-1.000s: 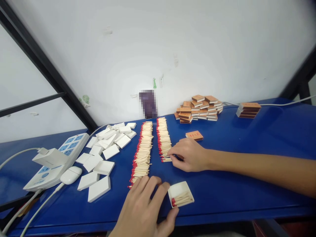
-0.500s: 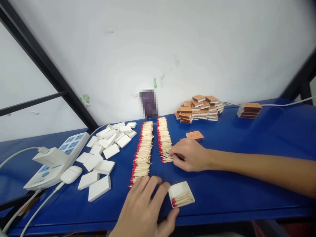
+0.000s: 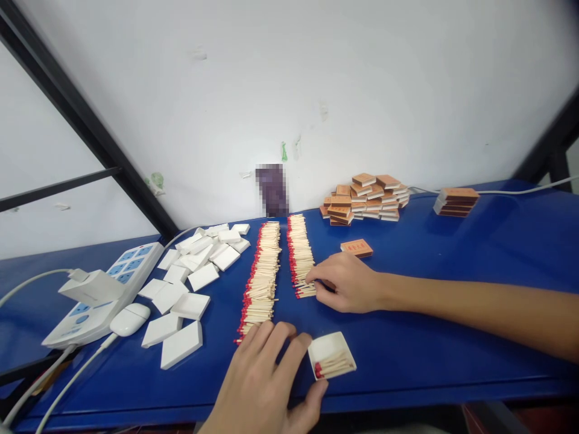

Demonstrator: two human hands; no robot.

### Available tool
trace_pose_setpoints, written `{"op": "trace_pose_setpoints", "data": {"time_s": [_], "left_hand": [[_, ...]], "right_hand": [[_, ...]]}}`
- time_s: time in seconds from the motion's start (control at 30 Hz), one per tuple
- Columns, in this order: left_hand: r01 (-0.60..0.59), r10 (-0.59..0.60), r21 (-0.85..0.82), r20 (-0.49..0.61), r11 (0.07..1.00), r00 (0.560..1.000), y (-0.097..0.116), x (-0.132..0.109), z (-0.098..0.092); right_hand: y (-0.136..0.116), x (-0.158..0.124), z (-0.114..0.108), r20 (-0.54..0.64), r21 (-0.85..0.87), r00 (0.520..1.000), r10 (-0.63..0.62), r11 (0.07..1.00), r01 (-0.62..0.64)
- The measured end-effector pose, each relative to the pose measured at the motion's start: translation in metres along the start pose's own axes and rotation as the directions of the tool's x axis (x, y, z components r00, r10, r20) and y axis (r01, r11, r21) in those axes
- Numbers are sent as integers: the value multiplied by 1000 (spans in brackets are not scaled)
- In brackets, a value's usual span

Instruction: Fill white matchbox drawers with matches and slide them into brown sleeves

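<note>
My left hand (image 3: 262, 386) lies flat on the blue table (image 3: 452, 265) near its front edge, fingers stretched out, thumb against a small white tray (image 3: 326, 344) that holds a few red-tipped matches. My right hand (image 3: 348, 282) reaches in from the right with fingers curled, pinching matches at the near end of the right row of matches (image 3: 298, 250). A second, longer row of matches (image 3: 262, 274) lies to the left of it. A single orange matchbox sleeve (image 3: 357, 247) lies just behind my right hand.
Several empty white trays (image 3: 194, 283) are scattered at the left. A power strip (image 3: 104, 289) with a plugged charger, cables and a white earbud case (image 3: 129, 319) sit at the far left. Orange matchboxes are piled at the back (image 3: 366, 199), with a smaller stack (image 3: 455, 201) further right.
My right hand's fingers have shifted slightly at the near end of the right row. My left hand and the tray have stayed put.
</note>
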State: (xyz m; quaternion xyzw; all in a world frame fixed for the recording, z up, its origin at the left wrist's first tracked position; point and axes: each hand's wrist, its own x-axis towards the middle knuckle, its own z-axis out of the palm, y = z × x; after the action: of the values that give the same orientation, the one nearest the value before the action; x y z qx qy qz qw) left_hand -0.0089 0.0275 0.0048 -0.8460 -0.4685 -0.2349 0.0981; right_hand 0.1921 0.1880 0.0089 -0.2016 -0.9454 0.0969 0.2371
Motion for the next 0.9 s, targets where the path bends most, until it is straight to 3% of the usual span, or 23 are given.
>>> {"op": "trace_pose_setpoints", "data": {"time_s": [0.2, 0.9], "left_hand": [[0, 0, 13, 2, 1000, 1000, 0, -1, 0], [6, -6, -2, 19, 1000, 1000, 2, 1, -2]], "right_hand": [[2, -1, 2, -21, 18, 997, -70, 997, 70], [3, 1, 1, -24, 64, 996, -81, 995, 82]]}}
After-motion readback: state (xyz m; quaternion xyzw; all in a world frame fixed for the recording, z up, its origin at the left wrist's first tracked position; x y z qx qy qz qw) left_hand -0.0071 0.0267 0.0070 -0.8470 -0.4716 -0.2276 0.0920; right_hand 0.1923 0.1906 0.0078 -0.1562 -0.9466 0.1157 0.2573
